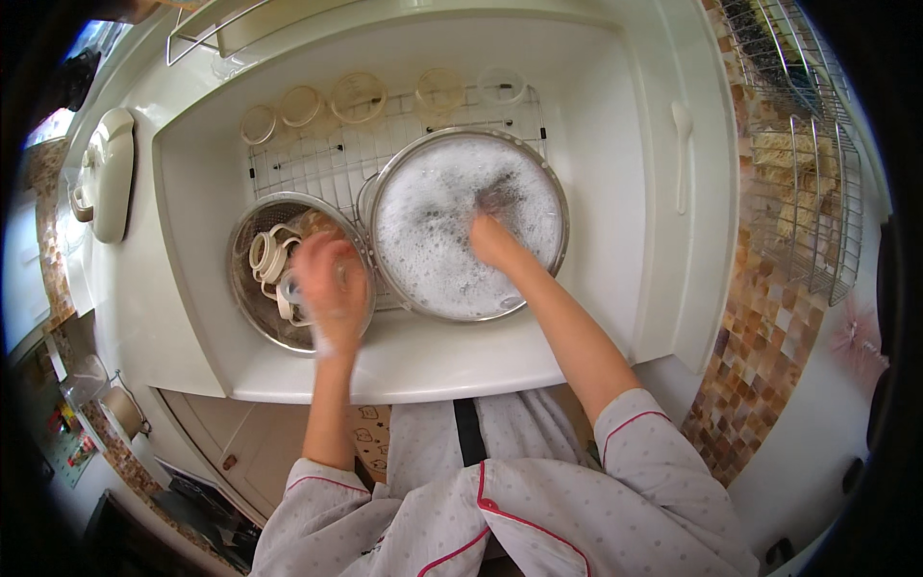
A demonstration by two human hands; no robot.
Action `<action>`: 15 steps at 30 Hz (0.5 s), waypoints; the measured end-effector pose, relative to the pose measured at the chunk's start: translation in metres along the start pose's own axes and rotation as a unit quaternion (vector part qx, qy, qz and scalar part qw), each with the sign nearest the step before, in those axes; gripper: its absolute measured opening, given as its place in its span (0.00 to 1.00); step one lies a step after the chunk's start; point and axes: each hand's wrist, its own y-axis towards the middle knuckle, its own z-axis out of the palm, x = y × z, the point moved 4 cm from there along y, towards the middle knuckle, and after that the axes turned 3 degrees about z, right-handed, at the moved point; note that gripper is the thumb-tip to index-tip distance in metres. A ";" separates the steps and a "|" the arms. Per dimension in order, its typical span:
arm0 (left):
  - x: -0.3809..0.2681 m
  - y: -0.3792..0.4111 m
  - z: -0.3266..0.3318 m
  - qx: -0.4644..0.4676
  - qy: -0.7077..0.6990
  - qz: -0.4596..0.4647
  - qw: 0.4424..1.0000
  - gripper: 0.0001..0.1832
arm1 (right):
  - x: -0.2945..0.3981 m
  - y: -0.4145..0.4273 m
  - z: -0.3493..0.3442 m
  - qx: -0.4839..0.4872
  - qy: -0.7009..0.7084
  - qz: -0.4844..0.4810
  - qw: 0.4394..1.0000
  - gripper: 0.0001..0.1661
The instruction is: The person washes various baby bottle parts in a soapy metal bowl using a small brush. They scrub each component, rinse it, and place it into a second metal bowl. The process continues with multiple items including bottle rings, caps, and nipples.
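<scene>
A round metal basin (469, 281) full of white suds stands in the white sink, on a wire rack (310, 162). My right hand (494, 238) dips into the foam, its fingers hidden under the suds. To the left sits a perforated metal colander (252, 321) with cream plastic lids or caps (268, 257) and other pieces in it. Over the colander's right side is my left hand (328, 278), blurred, near a clear piece; whether it grips anything is unclear.
Several round clear containers or lids (359, 97) line the sink's far side. A white spoon (681, 157) lies on the right ledge. Wire baskets (815, 209) stand at the far right. A white lidded appliance or container (112, 177) is on the left counter.
</scene>
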 end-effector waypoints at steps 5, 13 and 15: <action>-0.020 -0.022 0.116 0.326 0.283 0.149 0.889 0.24 | 0.012 -0.027 0.009 0.128 -0.159 -0.075 0.976 0.13; 0.083 -0.089 0.273 0.393 0.030 -0.087 0.915 0.18 | -0.010 -0.034 0.022 0.242 0.136 0.071 0.958 0.16; 0.046 -0.070 0.237 0.424 -0.083 -0.103 0.896 0.21 | -0.025 -0.038 0.019 0.215 0.220 0.088 0.948 0.17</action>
